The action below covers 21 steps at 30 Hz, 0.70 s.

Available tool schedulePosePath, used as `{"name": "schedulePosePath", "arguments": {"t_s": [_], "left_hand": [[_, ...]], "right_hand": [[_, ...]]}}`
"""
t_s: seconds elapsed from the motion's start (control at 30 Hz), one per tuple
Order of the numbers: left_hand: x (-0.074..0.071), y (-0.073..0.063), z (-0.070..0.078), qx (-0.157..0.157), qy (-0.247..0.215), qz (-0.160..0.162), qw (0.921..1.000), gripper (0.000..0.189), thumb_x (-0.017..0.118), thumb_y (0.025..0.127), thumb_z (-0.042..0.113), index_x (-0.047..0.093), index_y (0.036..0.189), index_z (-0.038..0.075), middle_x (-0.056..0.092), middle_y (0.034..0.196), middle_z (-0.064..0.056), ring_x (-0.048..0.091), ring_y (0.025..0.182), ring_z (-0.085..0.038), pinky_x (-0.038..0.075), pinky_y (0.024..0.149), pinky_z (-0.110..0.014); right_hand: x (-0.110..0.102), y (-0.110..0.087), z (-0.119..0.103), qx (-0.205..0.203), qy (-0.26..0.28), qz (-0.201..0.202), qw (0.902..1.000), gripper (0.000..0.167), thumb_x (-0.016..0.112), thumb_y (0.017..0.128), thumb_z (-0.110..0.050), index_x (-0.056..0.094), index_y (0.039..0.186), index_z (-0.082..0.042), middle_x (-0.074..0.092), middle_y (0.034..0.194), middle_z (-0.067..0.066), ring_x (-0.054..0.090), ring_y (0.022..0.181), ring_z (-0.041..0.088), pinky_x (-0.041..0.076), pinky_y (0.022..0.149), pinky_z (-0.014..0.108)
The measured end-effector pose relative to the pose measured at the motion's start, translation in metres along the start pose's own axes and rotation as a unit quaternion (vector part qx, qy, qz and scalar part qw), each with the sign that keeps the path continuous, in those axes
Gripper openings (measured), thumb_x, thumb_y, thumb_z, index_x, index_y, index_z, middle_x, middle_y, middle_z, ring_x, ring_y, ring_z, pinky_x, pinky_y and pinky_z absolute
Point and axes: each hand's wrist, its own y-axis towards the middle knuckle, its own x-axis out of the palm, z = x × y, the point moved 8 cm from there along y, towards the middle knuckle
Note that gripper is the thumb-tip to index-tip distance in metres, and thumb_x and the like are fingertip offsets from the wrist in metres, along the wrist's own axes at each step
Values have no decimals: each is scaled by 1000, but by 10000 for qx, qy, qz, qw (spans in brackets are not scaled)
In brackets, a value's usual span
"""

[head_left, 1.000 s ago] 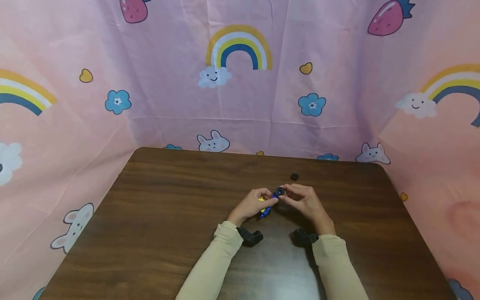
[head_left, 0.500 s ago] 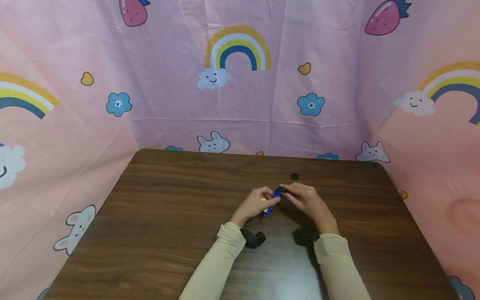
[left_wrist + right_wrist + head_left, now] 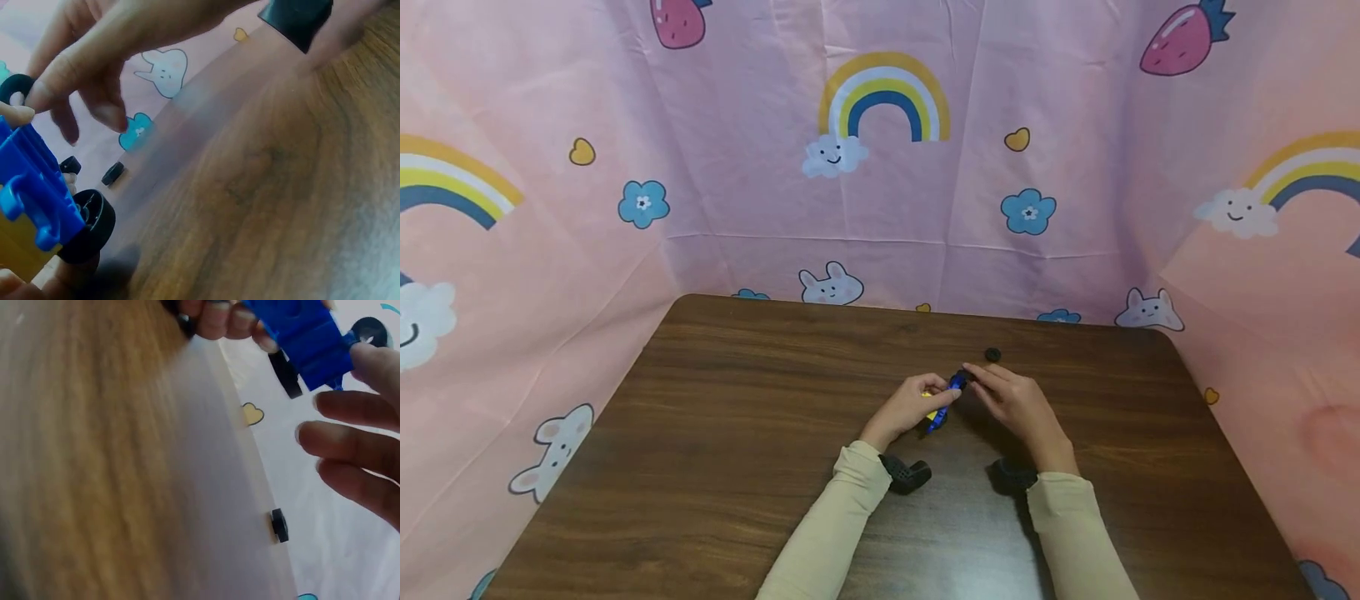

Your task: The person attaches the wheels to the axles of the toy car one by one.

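Observation:
My left hand (image 3: 901,410) grips a blue and yellow toy car (image 3: 39,187) above the table. The car's blue chassis faces the right wrist camera, and its yellow part shows at the lower left in the left wrist view. Black wheels sit on it, among them one at a near corner (image 3: 94,225) by the left fingertips. At the far end, my right hand (image 3: 1028,410) pinches another black wheel (image 3: 371,330) with thumb and forefinger, right against a blue axle stub. The other right fingers are spread apart. Part of the car is hidden behind the left fingers.
A loose black wheel (image 3: 992,355) lies on the table just beyond the hands. The brown wooden table (image 3: 760,400) ends at a printed pink cloth (image 3: 895,200) behind and at both sides. Black camera mounts (image 3: 908,475) sit on the wrists.
The car has turned in the hands: the wheel face seen a second ago at its far end now shows edge-on. The right fingers have shifted slightly at that wheel; the loose wheel stays put.

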Motion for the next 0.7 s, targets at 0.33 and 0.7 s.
{"name": "schedulePosePath", "arguments": {"t_s": [0.33, 0.7], "left_hand": [[-5, -1, -4, -100, -165, 92, 9998, 36, 64, 102, 41, 71, 109, 7, 66, 106, -2, 56, 96, -15, 47, 83, -30], [-5, 0, -5, -86, -464, 8, 9989, 38, 62, 104, 39, 70, 113, 3, 67, 108, -4, 55, 101, -15, 47, 89, -29]], "right_hand": [[4, -18, 38, 1333, -467, -530, 9886, 25, 79, 92, -11, 79, 116, -3, 73, 90, 7, 57, 63, 10, 50, 56, 29], [20, -21, 38, 1177, -37, -1320, 9842, 22, 81, 90, -5, 80, 111, -4, 76, 105, 8, 74, 88, 22, 62, 75, 39]]}}
